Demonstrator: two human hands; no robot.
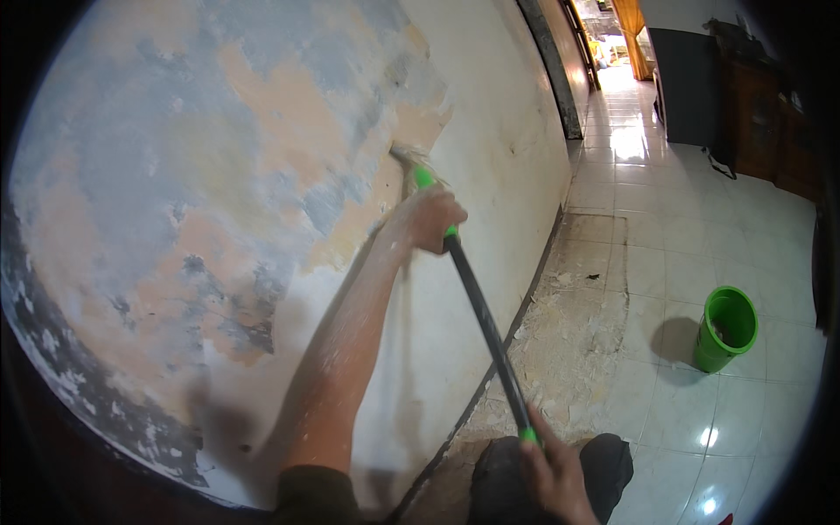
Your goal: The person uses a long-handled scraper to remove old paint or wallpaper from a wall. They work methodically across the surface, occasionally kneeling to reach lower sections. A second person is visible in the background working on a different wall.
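Note:
A long-handled scraper (484, 312) with a black shaft and green fittings slants from my lap up to the wall. My left hand (436, 220) grips it near the head, just below the green collar. Farther down, my right hand (554, 466) is wrapped around the green lower end. The metal blade (402, 153) rests against the painted wall (485, 151), at the border between whitish paint and a bared patch (289, 118) of peach, grey-blue and yellowish layers. Curled paint shavings gather beside the blade. White dust speckles my left forearm.
Paint flakes (564, 341) litter the floor along the dark baseboard (518, 328). To the right, a green plastic bucket (728, 328) stands on the white tiles (682, 407) with some debris inside. Wooden cabinets (755, 125) line the far right. A tiled passage leads to a bright doorway with an orange curtain (630, 36).

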